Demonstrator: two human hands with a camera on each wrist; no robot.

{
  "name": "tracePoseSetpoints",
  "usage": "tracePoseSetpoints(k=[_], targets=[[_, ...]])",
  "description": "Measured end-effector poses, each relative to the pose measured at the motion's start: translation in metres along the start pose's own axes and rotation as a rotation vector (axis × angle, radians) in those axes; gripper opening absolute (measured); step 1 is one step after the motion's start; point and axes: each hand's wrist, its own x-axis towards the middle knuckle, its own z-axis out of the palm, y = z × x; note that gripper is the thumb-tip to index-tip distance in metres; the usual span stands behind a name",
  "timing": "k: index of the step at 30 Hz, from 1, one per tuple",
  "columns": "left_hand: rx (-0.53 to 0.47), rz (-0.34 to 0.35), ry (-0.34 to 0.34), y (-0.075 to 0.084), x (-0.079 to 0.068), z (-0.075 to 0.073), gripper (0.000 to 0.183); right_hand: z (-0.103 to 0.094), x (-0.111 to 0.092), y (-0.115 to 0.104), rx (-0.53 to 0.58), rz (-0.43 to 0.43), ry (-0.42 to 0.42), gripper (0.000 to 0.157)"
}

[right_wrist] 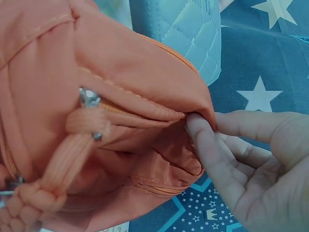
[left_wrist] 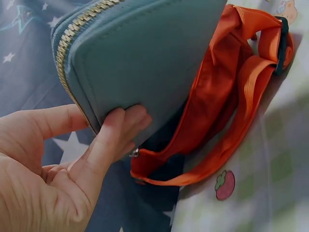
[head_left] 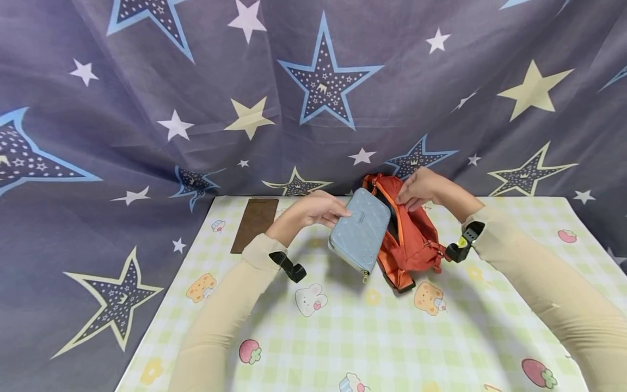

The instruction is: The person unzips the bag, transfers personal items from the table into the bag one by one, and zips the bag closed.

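Note:
A light blue quilted zip wallet (head_left: 361, 228) is pinched at its left edge by my left hand (head_left: 320, 209), held up beside an orange-red waist bag (head_left: 416, 234). The left wrist view shows the gold zip along the edge of the wallet (left_wrist: 140, 63) and my left hand's (left_wrist: 63, 159) fingers pressed on its smooth side. With my right hand (head_left: 421, 188) I pinch the rim of the bag, whose zipped opening gapes toward the wallet. Up close in the right wrist view, the thumb and forefinger of my right hand (right_wrist: 256, 159) grip the bag's (right_wrist: 130, 63) fabric.
A flat brown leather-like piece (head_left: 254, 224) lies at the back left of the table. The checked tablecloth (head_left: 313, 348) carries cartoon prints. Behind the table hangs a dark curtain (head_left: 416, 98) with stars. An orange strap (left_wrist: 241, 111) loops down from the bag.

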Motion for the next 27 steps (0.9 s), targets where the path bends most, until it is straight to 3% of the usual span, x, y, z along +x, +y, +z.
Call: tracePoseSetpoints(k=[7,12,20,27], targets=[[0.016,-0.025,-0.036,0.009,0.009,0.017,0.003,0.001,-0.003,-0.002,-0.001,-0.01,0.013,0.021],[0.023,-0.047,-0.051,0.011,0.02,0.024,0.01,0.001,-0.003,-0.002,0.002,-0.007,0.022,0.02],[-0.005,-0.082,-0.072,0.009,0.037,0.027,0.006,0.002,-0.003,-0.002,0.001,-0.019,0.011,0.023],[-0.037,-0.078,-0.012,0.009,0.045,0.024,0.014,0.001,-0.005,-0.002,-0.003,-0.024,0.006,0.023]])
